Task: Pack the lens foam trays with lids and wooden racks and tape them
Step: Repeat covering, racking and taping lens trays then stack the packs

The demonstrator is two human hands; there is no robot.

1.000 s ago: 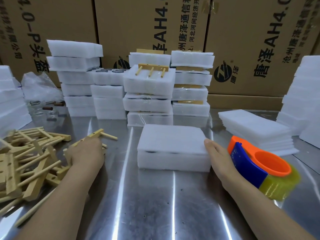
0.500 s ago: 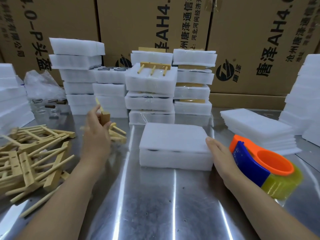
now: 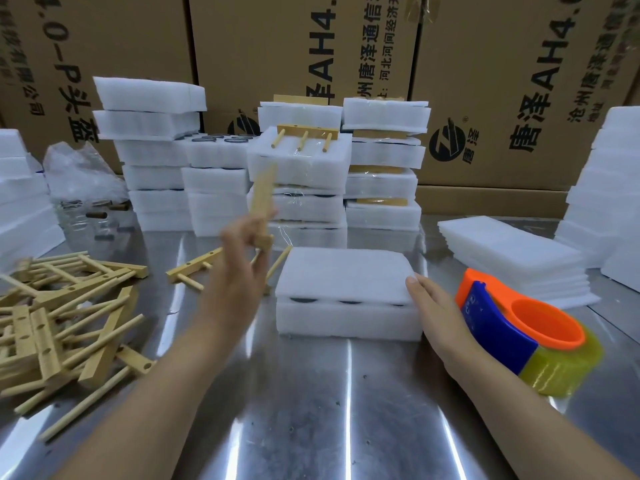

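Centrally, left hand (image 3: 242, 268) pinching pale wooden rack (image 3: 265, 190), right hand (image 3: 437, 308) flat against blocky white foam tray (image 3: 346, 322).

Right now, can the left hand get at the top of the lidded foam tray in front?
Probably yes. The left hand, gripping a wooden rack, is raised just left of the foam tray; its lid is bare on top, and the right hand only touches the right edge.

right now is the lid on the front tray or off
On. The lid lies flat atop the tray, covering it.
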